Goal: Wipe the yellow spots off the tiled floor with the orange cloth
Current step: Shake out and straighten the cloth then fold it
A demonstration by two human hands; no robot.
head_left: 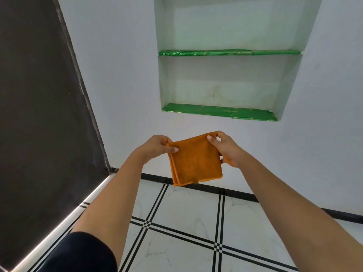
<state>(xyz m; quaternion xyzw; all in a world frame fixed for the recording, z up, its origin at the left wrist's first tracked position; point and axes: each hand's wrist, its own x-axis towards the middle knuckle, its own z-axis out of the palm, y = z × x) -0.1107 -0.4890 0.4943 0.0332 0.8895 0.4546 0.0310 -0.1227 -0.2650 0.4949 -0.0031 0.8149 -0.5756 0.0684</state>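
A folded orange cloth (195, 160) hangs in the air in front of me, well above the floor. My left hand (157, 147) pinches its upper left corner between thumb and fingers. My right hand (225, 149) grips its upper right corner and right edge. The white tiled floor (188, 211) with black double lines lies below. No yellow spots show on the visible tiles.
A white wall with a recessed niche and two green-lined shelves (220, 111) faces me. A dark panel (39, 107) with a lit strip along its base stands at the left. A black skirting band (235, 191) runs along the wall's foot.
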